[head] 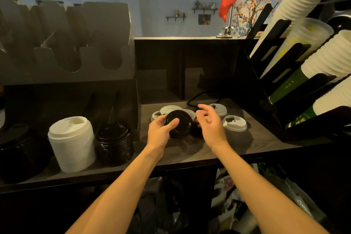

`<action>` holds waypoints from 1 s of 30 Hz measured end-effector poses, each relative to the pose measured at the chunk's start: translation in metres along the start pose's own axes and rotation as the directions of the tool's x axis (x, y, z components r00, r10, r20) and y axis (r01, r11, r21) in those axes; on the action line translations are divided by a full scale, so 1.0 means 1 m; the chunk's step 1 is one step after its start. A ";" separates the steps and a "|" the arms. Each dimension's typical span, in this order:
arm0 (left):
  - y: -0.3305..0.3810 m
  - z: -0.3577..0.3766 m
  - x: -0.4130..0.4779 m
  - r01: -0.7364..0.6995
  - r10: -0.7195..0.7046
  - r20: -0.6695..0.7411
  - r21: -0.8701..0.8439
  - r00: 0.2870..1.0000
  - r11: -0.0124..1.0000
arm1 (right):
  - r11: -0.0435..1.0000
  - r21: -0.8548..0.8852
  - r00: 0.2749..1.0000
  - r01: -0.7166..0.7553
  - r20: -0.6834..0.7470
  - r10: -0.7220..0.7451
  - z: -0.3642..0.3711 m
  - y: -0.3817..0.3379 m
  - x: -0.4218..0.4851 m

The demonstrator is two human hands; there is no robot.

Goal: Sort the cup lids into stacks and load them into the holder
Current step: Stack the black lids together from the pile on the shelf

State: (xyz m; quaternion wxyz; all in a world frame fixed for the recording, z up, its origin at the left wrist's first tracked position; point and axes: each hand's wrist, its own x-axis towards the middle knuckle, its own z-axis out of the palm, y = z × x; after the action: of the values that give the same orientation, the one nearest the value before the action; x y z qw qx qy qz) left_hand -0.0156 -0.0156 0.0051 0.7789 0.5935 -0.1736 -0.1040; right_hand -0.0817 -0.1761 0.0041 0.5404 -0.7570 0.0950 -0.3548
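My left hand (160, 131) grips a short stack of black lids (179, 122) above the dark wooden counter (247, 142), thumb on top. My right hand (208, 118) hovers just right of it, fingers curled and apart, holding nothing. Loose white lids lie behind and beside the hands: one at the right (234, 123), one farther back (218, 109), and others behind the black stack (171, 109). In the holder (72, 99) at the left stand a tall white lid stack (73, 142) and a black lid stack (115, 143).
A grey cardboard cup holder (64, 43) sits above the lid holder. A black rack (281, 74) with slanted stacks of paper cups fills the right side. Another dark lid stack (20, 150) stands at far left. A black cable (197, 98) runs behind the loose lids.
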 end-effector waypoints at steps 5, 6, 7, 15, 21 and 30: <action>-0.002 0.000 0.004 -0.045 0.051 -0.096 0.061 0.994 0.997 | 0.797 -0.599 0.992 -0.075 -0.124 0.001 -0.008 0.022 0.039; -0.003 0.000 0.005 -0.045 0.052 -0.099 0.072 0.994 0.996 | 0.752 -0.654 0.996 -0.085 -0.083 0.040 -0.007 0.024 0.045; -0.004 0.000 0.006 -0.042 0.049 -0.103 0.076 0.993 0.996 | 0.715 -0.694 0.996 -0.090 -0.055 0.072 -0.005 0.026 0.050; -0.006 0.001 0.010 -0.014 0.020 -0.147 0.046 0.989 0.999 | 0.661 -0.744 0.995 -0.096 -0.071 0.065 -0.001 0.033 0.060; -0.006 0.000 0.009 -0.029 0.035 -0.158 0.040 0.987 0.999 | 0.771 -0.629 0.993 -0.099 -0.008 0.121 -0.002 0.024 0.052; -0.008 -0.002 0.010 -0.071 0.082 -0.189 0.065 0.979 0.995 | 0.569 -0.809 0.925 0.147 0.317 0.212 -0.005 0.017 0.019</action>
State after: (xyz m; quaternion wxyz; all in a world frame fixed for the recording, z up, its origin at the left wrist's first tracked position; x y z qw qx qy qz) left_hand -0.0049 -0.0201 -0.0016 0.7778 0.6161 -0.1237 -0.0115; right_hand -0.0673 -0.1963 -0.0016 0.1409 -0.9718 0.1563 -0.1062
